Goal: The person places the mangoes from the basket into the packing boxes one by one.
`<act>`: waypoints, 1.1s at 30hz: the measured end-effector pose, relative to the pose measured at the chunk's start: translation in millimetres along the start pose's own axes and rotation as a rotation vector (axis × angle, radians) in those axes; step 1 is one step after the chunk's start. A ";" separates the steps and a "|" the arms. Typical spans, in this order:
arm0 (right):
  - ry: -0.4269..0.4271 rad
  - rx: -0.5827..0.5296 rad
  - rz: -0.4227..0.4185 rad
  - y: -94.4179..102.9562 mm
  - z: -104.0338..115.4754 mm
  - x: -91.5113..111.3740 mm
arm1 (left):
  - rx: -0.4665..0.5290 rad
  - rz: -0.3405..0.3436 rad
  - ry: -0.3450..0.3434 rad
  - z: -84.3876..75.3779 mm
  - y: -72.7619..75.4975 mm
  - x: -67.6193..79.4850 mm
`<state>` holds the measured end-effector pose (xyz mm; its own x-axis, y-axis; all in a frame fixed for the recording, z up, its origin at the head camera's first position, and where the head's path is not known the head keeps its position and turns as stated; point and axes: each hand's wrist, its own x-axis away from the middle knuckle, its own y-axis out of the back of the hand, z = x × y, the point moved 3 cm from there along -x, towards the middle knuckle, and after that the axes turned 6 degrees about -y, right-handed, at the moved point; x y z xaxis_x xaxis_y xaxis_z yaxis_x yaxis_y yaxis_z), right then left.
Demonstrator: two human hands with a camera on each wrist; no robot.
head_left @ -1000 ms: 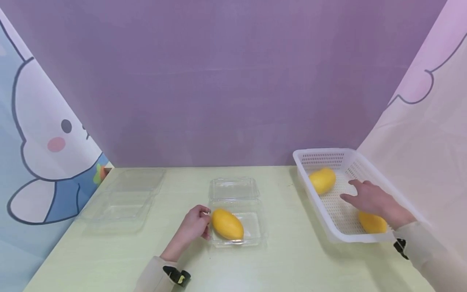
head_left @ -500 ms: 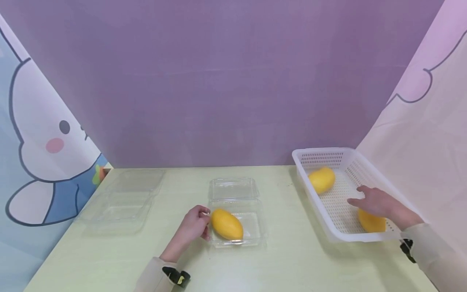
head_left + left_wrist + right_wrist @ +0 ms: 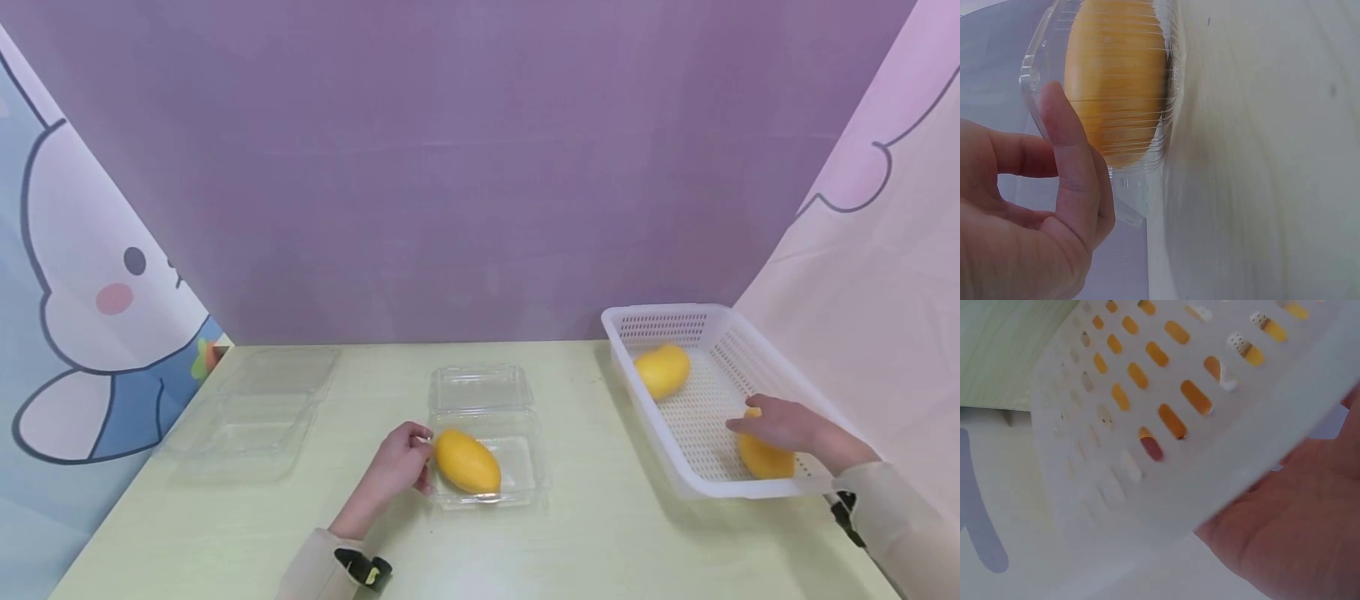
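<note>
A yellow mango (image 3: 467, 462) lies in a small clear plastic clamshell box (image 3: 521, 467), its lid folded back. At the box's left rim, my left hand (image 3: 405, 457) pinches the edge between thumb and fingers; the left wrist view shows the thumb (image 3: 1063, 119) against this rim. My right hand (image 3: 783, 423) reaches into a white plastic basket (image 3: 705, 487) and grips a second mango (image 3: 765, 460), thumb on its near left side and fingers over the far side. In the right wrist view the basket wall (image 3: 1166, 487) hides most of the fingers and that mango.
Another mango (image 3: 663, 372) lies in the basket's far left part. Larger clear plastic boxes (image 3: 247, 425) stand open at the table's left. A purple backdrop (image 3: 465, 175) rises behind the pale table (image 3: 600, 533), with printed cloth panels at both sides.
My right hand has moved nearer and down onto the near mango in the basket, its fingers now around it. My left hand stays at the box's rim.
</note>
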<state>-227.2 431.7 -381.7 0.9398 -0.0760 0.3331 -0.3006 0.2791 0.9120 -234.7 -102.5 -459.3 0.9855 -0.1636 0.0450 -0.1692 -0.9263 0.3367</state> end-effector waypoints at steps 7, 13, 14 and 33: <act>-0.026 -0.098 0.079 -4.5 -7.7 -1.7 | -0.002 0.001 -0.003 -0.1 -0.3 0.2; -0.022 -0.134 0.134 -8.9 -3.2 -1.3 | -0.003 0.000 -0.006 0.2 -0.2 -0.8; -0.019 -0.135 0.137 -9.5 -2.1 -1.3 | -0.004 0.001 -0.005 0.0 -0.2 -1.0; 0.116 -0.026 0.135 -26.1 8.3 -6.1 | -0.007 -0.005 0.012 -1.6 -0.4 -0.3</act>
<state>-226.3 416.9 -405.6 0.9040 0.0743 0.4211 -0.4227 0.3037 0.8539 -234.9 -101.5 -457.9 0.9864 -0.1549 0.0541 -0.1640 -0.9246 0.3437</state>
